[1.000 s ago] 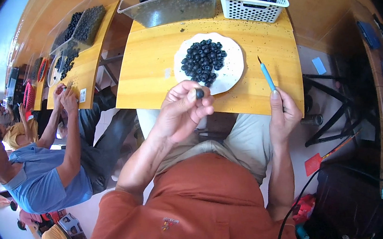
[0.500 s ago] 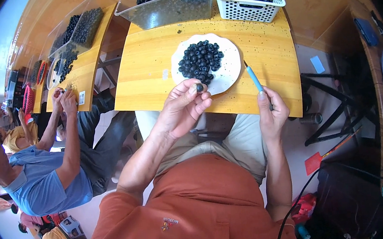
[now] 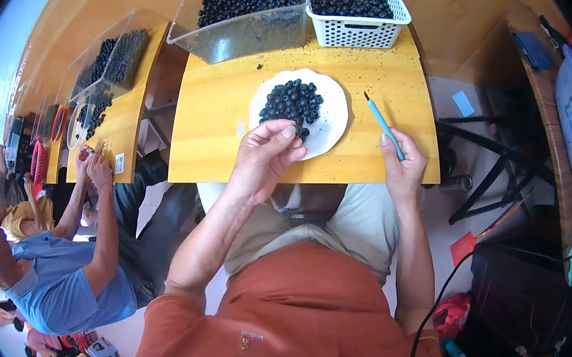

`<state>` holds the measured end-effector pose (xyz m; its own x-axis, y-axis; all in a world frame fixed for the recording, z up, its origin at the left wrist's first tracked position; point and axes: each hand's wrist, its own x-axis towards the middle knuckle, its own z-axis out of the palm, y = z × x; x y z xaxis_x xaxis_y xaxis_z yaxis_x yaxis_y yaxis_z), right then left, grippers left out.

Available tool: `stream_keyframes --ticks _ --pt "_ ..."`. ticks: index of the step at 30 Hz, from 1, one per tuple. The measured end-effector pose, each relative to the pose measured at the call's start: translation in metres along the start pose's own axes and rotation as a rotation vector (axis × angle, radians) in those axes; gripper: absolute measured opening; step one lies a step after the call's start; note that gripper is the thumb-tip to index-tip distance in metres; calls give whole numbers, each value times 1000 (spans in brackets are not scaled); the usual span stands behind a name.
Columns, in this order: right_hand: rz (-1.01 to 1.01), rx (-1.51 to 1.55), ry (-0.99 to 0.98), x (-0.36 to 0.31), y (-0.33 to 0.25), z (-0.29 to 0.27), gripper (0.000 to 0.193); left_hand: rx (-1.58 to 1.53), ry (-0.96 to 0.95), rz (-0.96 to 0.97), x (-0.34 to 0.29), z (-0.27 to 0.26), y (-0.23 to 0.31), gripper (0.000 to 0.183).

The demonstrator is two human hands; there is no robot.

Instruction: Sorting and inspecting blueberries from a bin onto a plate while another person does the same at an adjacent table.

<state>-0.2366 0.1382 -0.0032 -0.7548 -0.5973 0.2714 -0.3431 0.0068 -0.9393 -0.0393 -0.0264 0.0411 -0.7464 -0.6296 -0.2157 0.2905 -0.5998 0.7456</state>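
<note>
A white plate with a scalloped rim holds a heap of small dark round beads, glossy black-blue and berry-like. Over the plate's near left edge, my left hand is closed in a pinch of thumb and fingers. A dark round bead shows at the fingertips, partly covered by them and close to the heap. My right hand, right of the plate, grips a slim blue tool like a pen. Its thin dark tip points up and away from me, apart from the plate and the beads.
At the table's far side stand a clear plastic bin and a white perforated basket, both filled with dark beads. Dark crumbs dot the tabletop. On my left, a person in a blue shirt works at another table with similar bins.
The view has shifted, so the table sits lower in the picture. My left hand's pinched bead is now lower against the heap's near edge. The right hand still grips the blue tool.
</note>
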Motion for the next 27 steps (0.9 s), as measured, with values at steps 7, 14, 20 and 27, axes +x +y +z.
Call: stream_keyframes --ticks 7,14,20,27 --pt "37 127 57 0 13 -5 32 388 18 82 87 65 44 15" --pt "43 127 42 0 10 -3 31 463 108 382 186 100 76 17" --pt "59 117 59 0 13 -7 30 979 -72 393 150 44 47 13" --pt "52 77 52 2 15 -3 31 1456 -247 414 90 6 42 19"
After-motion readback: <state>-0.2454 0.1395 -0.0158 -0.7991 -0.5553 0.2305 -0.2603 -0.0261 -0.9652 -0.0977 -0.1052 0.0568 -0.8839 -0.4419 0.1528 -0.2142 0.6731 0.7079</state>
